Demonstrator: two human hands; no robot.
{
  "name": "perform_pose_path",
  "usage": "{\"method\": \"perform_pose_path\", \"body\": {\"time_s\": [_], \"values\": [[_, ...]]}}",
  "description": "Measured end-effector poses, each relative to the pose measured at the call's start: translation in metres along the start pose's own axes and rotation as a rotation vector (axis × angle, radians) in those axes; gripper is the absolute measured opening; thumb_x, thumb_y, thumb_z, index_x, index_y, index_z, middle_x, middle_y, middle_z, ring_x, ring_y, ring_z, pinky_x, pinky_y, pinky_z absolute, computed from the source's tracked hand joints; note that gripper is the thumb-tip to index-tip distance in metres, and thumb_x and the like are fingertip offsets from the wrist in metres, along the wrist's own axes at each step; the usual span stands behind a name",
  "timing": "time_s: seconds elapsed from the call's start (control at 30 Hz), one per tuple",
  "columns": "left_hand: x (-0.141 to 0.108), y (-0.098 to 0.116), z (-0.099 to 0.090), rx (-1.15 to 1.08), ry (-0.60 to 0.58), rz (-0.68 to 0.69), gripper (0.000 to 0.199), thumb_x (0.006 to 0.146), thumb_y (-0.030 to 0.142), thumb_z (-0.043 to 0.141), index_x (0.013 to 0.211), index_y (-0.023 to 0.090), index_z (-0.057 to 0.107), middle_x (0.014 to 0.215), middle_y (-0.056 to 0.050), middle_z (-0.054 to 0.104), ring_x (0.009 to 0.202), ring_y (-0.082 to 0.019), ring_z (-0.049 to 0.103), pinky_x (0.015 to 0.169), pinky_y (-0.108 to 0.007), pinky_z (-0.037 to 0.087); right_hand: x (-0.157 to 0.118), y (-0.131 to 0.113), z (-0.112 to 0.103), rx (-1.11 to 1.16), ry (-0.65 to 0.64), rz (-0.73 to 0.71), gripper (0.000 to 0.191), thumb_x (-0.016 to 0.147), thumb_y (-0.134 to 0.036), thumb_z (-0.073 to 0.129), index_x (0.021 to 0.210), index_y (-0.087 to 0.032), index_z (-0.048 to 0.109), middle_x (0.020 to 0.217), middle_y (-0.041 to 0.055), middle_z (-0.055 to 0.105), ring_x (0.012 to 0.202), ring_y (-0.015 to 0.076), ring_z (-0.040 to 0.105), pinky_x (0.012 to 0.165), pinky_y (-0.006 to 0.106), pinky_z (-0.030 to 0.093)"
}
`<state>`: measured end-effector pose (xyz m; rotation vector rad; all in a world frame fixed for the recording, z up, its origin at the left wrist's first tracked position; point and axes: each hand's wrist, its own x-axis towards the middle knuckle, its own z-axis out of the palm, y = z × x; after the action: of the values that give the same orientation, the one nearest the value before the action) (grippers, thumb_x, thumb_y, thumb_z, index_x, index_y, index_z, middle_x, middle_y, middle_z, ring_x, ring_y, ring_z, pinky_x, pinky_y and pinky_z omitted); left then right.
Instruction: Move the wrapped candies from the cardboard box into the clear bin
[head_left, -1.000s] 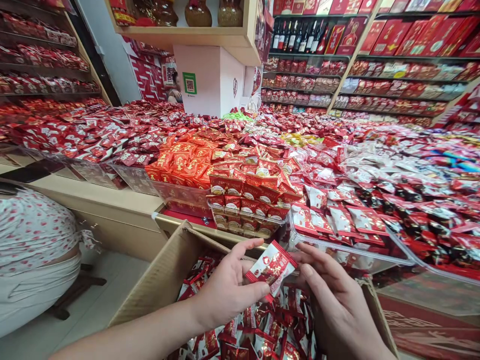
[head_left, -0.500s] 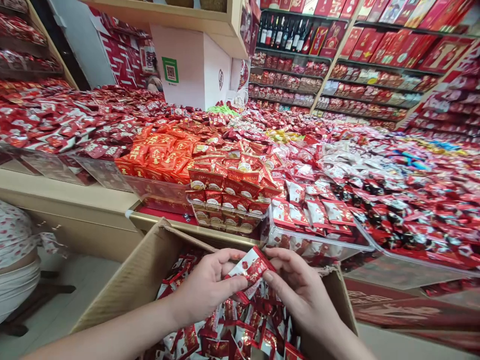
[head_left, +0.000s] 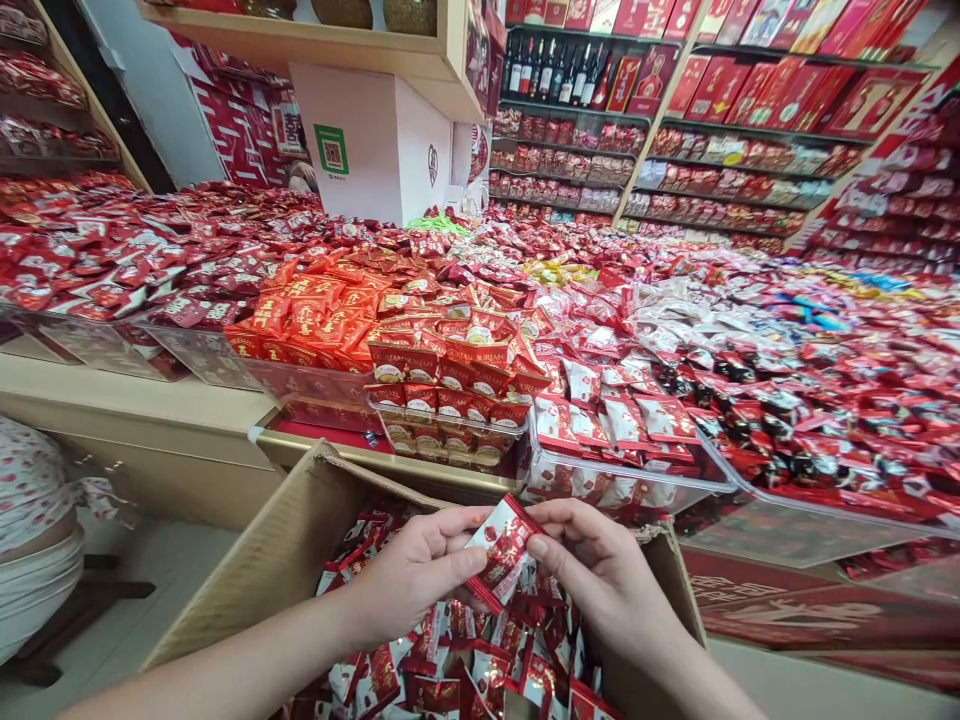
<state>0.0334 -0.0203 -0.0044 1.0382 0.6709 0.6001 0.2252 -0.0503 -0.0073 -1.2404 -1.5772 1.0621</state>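
A red-and-white wrapped candy packet [head_left: 504, 548] is held tilted between my two hands, over an open cardboard box [head_left: 247, 565]. My left hand [head_left: 424, 565] pinches its left side, thumb in front and fingers behind. At its right end, the thumb and forefinger of my right hand [head_left: 596, 560] close on the wrapper. Below, the box holds a heap of similar red-and-white packets [head_left: 442, 665], partly hidden by my hands and forearms.
Clear bins line the counter beyond the box: red durian packets [head_left: 457, 360], orange-red packets [head_left: 315, 310], red-and-white packets [head_left: 600, 420]. A white pillar with a QR sign [head_left: 331, 150] rises behind. Shelves with bottles [head_left: 551, 75] stand at the back. Someone's patterned clothing [head_left: 34, 480] shows at left.
The packet has turned slightly, showing more of its red printed face. Both hands keep hold of it, and the view has shifted a little.
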Motion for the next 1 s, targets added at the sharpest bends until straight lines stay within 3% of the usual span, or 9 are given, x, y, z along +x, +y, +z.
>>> {"method": "perform_pose_path", "body": {"time_s": [0.3, 0.5, 0.63, 0.73, 0.9, 1.0], "values": [[-0.002, 0.001, -0.002, -0.053, -0.081, 0.005, 0.038, 0.081, 0.019, 0.053, 0.119, 0.020, 0.050, 0.102, -0.007, 0.063, 0.085, -0.016, 0.058, 0.070, -0.030, 0.050, -0.002, 0.002, 0.000, 0.047, -0.016, 0.004, 0.017, 0.082, -0.029, 0.052, 0.095, -0.021, 0.056, 0.080, 0.0031, 0.063, 0.070, 0.0138, 0.057, 0.062, 0.024, 0.045], [0.000, -0.005, -0.003, 0.142, 0.014, 0.017, 0.040, 0.074, 0.005, 0.049, 0.113, 0.016, 0.049, 0.083, -0.002, 0.067, 0.076, -0.013, 0.059, 0.074, -0.027, 0.044, 0.001, -0.004, 0.001, -0.215, -0.054, -0.133, 0.014, 0.083, -0.021, 0.047, 0.093, -0.021, 0.058, 0.078, 0.0009, 0.064, 0.068, 0.0119, 0.058, 0.062, 0.022, 0.045], [-0.001, -0.006, -0.001, 0.255, -0.026, 0.060, 0.046, 0.073, 0.000, 0.045, 0.114, 0.020, 0.047, 0.097, -0.001, 0.064, 0.093, -0.013, 0.056, 0.083, -0.026, 0.040, 0.000, -0.007, 0.001, -0.343, -0.052, -0.232, 0.014, 0.082, -0.017, 0.047, 0.090, -0.020, 0.059, 0.078, 0.0010, 0.065, 0.068, 0.0121, 0.059, 0.061, 0.021, 0.045], [-0.003, -0.010, -0.001, 0.351, -0.057, 0.027, 0.036, 0.076, 0.009, 0.047, 0.111, 0.019, 0.048, 0.101, -0.004, 0.062, 0.089, -0.014, 0.057, 0.081, -0.028, 0.042, -0.004, -0.010, -0.011, -0.317, 0.096, -0.317, 0.015, 0.081, -0.016, 0.049, 0.092, -0.022, 0.058, 0.079, 0.0000, 0.066, 0.069, 0.0123, 0.061, 0.062, 0.021, 0.048], [-0.003, -0.021, -0.005, 0.519, -0.080, -0.090, 0.028, 0.077, 0.014, 0.044, 0.104, 0.015, 0.053, 0.093, -0.006, 0.064, 0.079, -0.015, 0.058, 0.070, -0.027, 0.044, -0.001, -0.019, -0.066, -0.288, 0.691, -0.364, 0.019, 0.074, -0.021, 0.061, 0.092, -0.026, 0.061, 0.081, -0.0006, 0.065, 0.069, 0.0130, 0.061, 0.064, 0.023, 0.050], [-0.002, -0.021, -0.004, 0.604, -0.096, -0.106, 0.026, 0.077, 0.017, 0.044, 0.100, 0.015, 0.056, 0.092, -0.006, 0.065, 0.079, -0.015, 0.058, 0.071, -0.026, 0.044, 0.011, -0.019, -0.099, -0.440, 0.721, -0.289, 0.016, 0.074, -0.028, 0.060, 0.089, -0.024, 0.062, 0.077, 0.0009, 0.065, 0.067, 0.0152, 0.061, 0.064, 0.027, 0.049]]}}
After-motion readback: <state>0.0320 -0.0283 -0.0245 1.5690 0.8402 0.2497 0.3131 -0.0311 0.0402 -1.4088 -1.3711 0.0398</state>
